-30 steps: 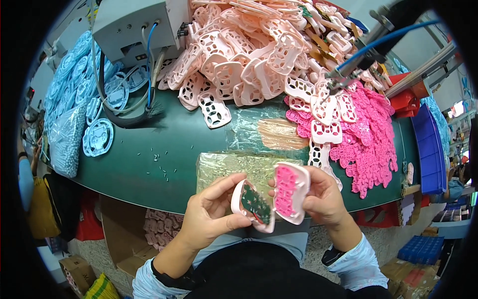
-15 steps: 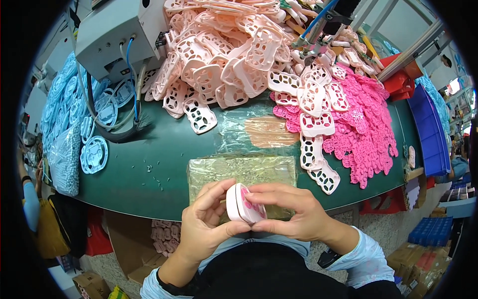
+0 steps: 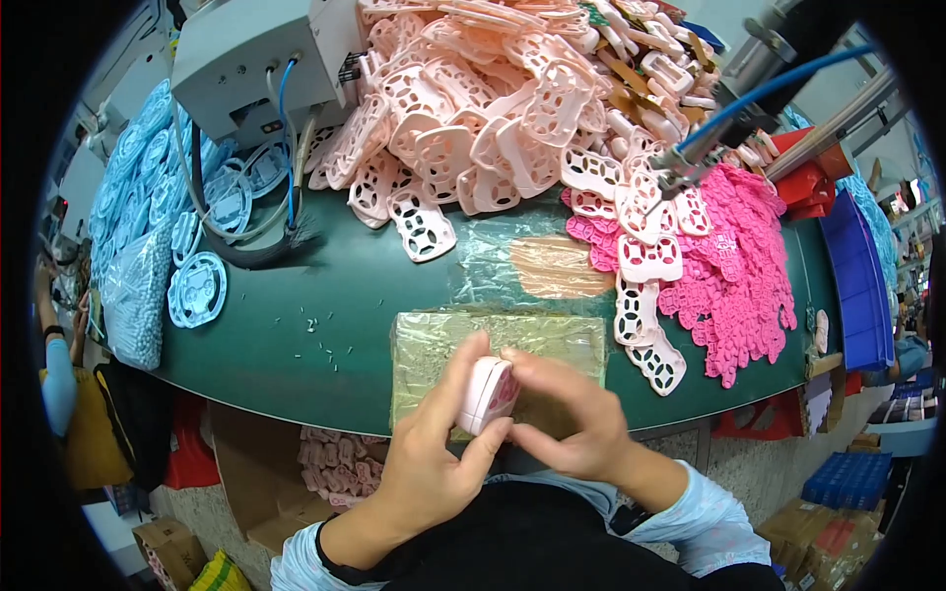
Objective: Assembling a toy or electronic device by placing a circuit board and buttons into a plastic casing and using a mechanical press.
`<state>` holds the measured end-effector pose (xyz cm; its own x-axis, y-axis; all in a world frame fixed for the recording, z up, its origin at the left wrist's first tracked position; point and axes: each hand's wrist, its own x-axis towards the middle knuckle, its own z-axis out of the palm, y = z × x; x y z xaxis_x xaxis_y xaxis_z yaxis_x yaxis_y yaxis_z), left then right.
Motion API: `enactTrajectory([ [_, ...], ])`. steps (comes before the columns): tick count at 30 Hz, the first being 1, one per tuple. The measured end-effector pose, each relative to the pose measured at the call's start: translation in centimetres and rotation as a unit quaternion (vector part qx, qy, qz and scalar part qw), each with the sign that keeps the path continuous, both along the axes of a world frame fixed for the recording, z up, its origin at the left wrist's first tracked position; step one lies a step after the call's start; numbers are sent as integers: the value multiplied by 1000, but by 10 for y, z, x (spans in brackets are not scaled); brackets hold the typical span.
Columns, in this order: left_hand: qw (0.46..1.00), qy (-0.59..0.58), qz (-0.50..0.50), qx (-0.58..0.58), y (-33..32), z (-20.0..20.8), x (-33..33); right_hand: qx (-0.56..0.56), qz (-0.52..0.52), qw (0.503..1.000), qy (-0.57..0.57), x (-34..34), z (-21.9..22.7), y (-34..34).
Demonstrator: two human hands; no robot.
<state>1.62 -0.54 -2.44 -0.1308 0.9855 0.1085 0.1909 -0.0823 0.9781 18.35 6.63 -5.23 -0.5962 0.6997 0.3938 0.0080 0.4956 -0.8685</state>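
Observation:
A small pale pink plastic casing (image 3: 482,397) with bright pink parts on its face is held up on edge over the yellowish wrapped pad (image 3: 419,369). My left hand (image 3: 434,468) grips it, with the thumb at its lower edge and the fingers behind it. The fingers of my right hand (image 3: 581,419) are at its other side, index finger at the top corner and thumb at the bottom one. A thin seam runs along the casing's side. What lies inside it is hidden.
Pale pink perforated shells (image 3: 443,89) are heaped at the back, with bright pink parts (image 3: 734,276) to the right. A metal tool with a blue hose (image 3: 690,163) hangs over them. Left are a grey machine (image 3: 261,69), light-blue parts (image 3: 197,289) and tiny scattered pins (image 3: 313,323).
The casing has turned in my hands and its dark side gap now looks thinner. My right fingers have shifted to its corners. The view has shifted a little, and the hanging tool appears farther right.

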Motion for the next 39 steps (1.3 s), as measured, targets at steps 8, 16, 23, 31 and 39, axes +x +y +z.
enactTrajectory([
  [8,995,89,-26,-30,-11,9,-8,-64,94,993,-20,-5,23,31],
  [16,989,136,-48,-45,-13,16,-15,-115,162,980,-12,-9,21,37],
  [23,985,169,-27,-13,-14,5,-9,-184,113,976,12,-11,14,18],
  [31,994,22,-77,-70,-8,-6,-5,-269,160,943,114,-13,20,23],
  [39,985,149,77,40,0,0,-11,189,87,972,-107,-10,32,35],
])
